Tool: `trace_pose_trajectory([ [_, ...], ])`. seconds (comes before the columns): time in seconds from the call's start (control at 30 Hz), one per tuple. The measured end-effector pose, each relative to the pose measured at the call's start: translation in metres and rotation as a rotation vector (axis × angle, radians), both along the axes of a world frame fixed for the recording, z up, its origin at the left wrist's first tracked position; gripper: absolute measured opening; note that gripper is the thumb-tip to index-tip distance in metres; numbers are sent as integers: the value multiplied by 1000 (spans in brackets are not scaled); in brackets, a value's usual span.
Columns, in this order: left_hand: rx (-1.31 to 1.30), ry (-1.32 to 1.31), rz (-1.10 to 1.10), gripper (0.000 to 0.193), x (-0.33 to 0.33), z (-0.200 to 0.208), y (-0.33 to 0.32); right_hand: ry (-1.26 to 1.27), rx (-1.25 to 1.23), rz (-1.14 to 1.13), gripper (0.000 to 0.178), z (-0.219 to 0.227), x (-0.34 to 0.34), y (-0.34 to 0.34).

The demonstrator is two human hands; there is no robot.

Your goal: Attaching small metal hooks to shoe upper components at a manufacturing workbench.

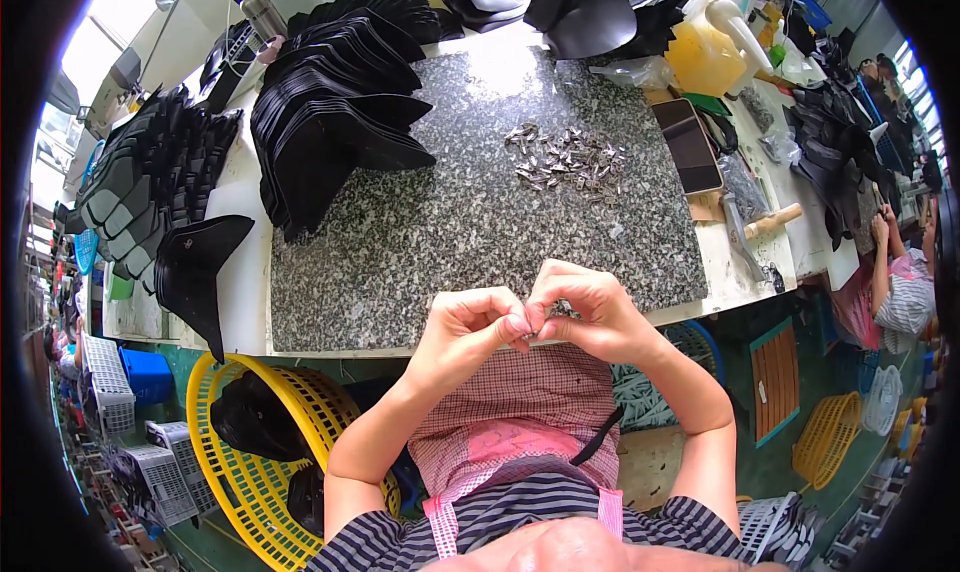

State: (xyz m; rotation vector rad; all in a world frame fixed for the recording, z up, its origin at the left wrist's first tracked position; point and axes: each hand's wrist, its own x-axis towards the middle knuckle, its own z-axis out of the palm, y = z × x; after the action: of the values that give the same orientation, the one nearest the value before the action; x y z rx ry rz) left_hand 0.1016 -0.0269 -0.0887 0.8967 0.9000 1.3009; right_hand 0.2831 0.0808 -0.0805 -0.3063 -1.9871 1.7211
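My left hand (470,329) and my right hand (588,312) meet at the front edge of the speckled stone slab (430,232). Thumbs and fingers of both are pinched together, almost touching each other. Whatever lies between the fingertips is too small to make out. Beyond my hands, a loose pile of small silvery metal pieces (570,160) is scattered on the slab. To the left of that pile, a thick stack of black leather-like cut pieces (335,122) overlaps the slab's left side.
Another row of layered black pieces (150,172) stands at far left, with one piece (200,257) hanging over the edge. On the right lie a phone (687,144) and a hammer (738,237). A yellow basket (250,462) stands below left. Another person (905,292) works at far right.
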Motion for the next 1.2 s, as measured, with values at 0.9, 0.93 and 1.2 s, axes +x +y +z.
trace_pose_trajectory([
  [0.9,155,546,84,13,5,-2,-5,101,396,-271,30,-4,2,-15],
  [0.93,138,552,90,13,5,-2,-6,103,395,-270,30,-5,2,-16],
  [1.2,160,610,289,8,12,3,-9,115,457,-315,33,-8,0,-20],
])
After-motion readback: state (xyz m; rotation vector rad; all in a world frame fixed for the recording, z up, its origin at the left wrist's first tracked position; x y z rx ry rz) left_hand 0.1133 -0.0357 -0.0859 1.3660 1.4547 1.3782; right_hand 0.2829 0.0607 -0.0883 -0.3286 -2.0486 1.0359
